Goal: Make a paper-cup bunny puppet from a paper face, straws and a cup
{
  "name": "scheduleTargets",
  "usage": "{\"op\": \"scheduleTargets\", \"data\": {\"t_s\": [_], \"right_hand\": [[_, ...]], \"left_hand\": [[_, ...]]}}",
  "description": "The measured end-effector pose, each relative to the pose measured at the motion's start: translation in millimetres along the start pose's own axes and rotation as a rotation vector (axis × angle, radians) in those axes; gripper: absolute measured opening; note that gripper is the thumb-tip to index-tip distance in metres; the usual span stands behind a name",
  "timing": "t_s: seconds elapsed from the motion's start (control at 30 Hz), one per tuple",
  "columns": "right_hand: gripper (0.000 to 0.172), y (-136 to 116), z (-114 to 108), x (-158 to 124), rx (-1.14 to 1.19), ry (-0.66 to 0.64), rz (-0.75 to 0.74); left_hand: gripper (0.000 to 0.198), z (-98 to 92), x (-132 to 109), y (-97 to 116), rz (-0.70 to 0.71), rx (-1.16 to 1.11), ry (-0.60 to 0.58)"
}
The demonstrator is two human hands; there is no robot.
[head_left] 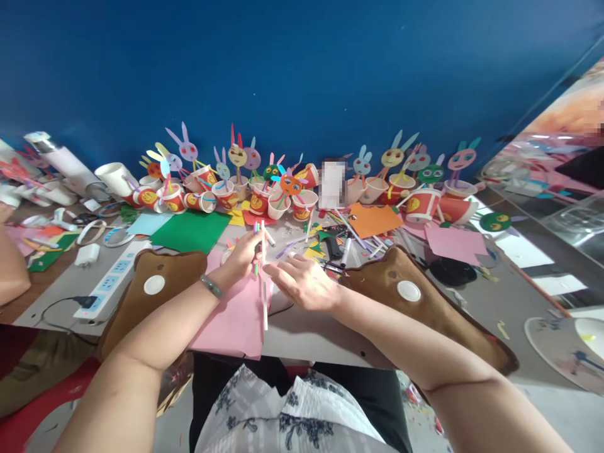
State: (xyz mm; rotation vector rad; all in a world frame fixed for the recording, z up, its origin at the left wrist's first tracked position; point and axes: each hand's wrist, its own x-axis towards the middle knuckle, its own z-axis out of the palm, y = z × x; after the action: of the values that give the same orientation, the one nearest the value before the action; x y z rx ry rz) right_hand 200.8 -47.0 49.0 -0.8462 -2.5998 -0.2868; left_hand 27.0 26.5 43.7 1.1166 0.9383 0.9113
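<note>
My left hand is closed around several thin straw-like sticks, green and purple, which stand upright in its fingers. A long white stick runs beside them, pointing down toward the table edge. My right hand is closed, with its fingertips bent against that white stick from the right; its thumb side is partly hidden. Beneath both hands lies a sheet of pink paper on the grey table.
Red and white paper cups with paper rabbit heads line the blue wall. Green paper, orange paper and loose straws lie in front. Brown cushions flank my arms. A power strip sits left; another person's arm shows at far left.
</note>
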Motion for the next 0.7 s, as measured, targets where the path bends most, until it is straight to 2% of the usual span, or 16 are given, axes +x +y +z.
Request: {"op": "scheduleTargets", "data": {"t_s": [0.13,0.27,0.33,0.5,0.6,0.7], "right_hand": [[0.030,-3.8,-6.1,3.9,-0.142,-0.062,-0.019],[0.051,-6.4,-7.8,5.0,-0.194,-0.201,0.090],[0.055,-4.1,-10.4,5.3,-0.215,-0.248,0.179],[0.034,13.2,-25.8,7.3,-0.268,-0.344,0.435],[0.028,25.9,-33.2,7.2,-0.282,-0.413,0.559],[0.023,33.9,-35.4,5.0,-0.277,-0.535,0.653]], "left_hand": [[0.036,3.7,-0.2,2.1,0.011,0.026,0.027],[0.033,7.1,-5.2,8.3,0.022,0.034,0.055],[0.029,5.9,-5.4,7.7,0.007,0.018,0.048],[0.022,2.7,1.7,-3.2,-0.083,-0.034,0.080],[0.025,2.4,5.7,-9.9,-0.100,-0.052,0.075],[0.030,0.8,7.7,-15.1,-0.099,-0.057,0.101]]}}
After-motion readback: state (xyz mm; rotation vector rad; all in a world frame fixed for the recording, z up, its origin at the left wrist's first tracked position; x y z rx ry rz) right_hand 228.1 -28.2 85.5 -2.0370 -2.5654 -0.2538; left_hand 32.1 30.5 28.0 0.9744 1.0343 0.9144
